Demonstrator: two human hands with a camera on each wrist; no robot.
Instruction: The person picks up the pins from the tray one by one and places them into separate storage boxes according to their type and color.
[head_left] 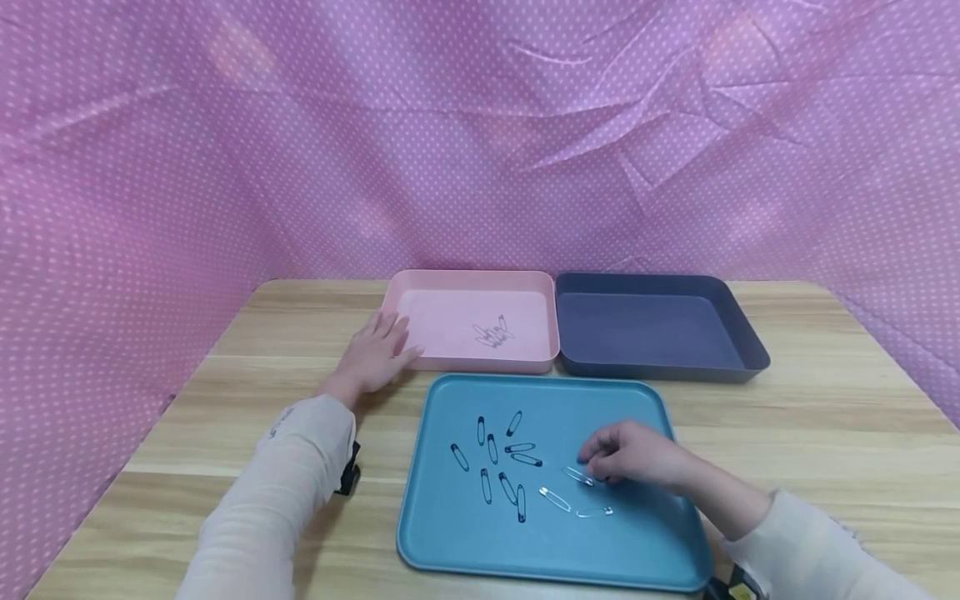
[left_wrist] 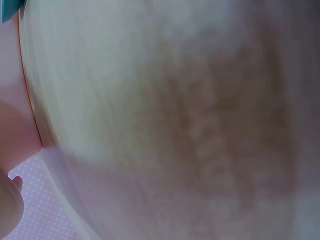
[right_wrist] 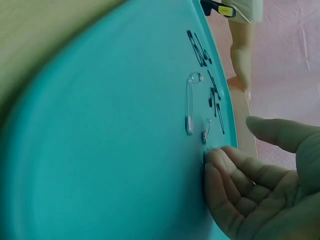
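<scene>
Since the right hand [head_left: 630,454] has a loose grip, thumb apart from curled fingers, right by a silver safety pin [head_left: 577,476] at the frame's lower centre-right, a low, light pinch across its middle seems best.

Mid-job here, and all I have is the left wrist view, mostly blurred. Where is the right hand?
Observer: The right hand is low over the blue tray, right by a silver safety pin.
Operator: What lies on that tray's left half?
Observer: Dark safety pins, scattered loosely.
Operator: I see only the outside of the pink tray. Anything in it?
Observer: A small cluster of pins, right of its middle.
</scene>
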